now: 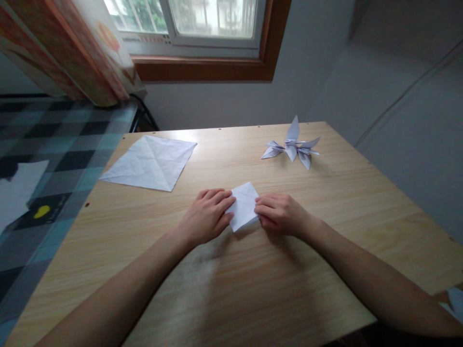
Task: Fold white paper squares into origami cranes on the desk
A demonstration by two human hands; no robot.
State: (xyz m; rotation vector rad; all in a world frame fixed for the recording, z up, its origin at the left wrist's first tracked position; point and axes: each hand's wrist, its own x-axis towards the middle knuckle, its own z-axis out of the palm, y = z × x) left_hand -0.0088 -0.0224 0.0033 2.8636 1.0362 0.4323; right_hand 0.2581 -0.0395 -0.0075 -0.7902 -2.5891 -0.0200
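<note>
1 small folded white paper point(244, 205) is at the middle of the wooden table point(253, 289). The left hand point(210, 212) has thumb and fingers clamped on the paper's left edge, the right hand point(280, 214) on its right. Farther off lie 1 creased sheet point(154, 164), left, and pointed paper shapes point(291, 150), right.

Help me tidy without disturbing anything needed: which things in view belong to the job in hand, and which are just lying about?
In the job:
small folded paper, held between left hand and right hand
wooden table, beneath it
perhaps creased sheet and folded paper shapes, both untouched

Probably just lying about:
loose white paper on checked cloth
dark item with yellow mark
</note>
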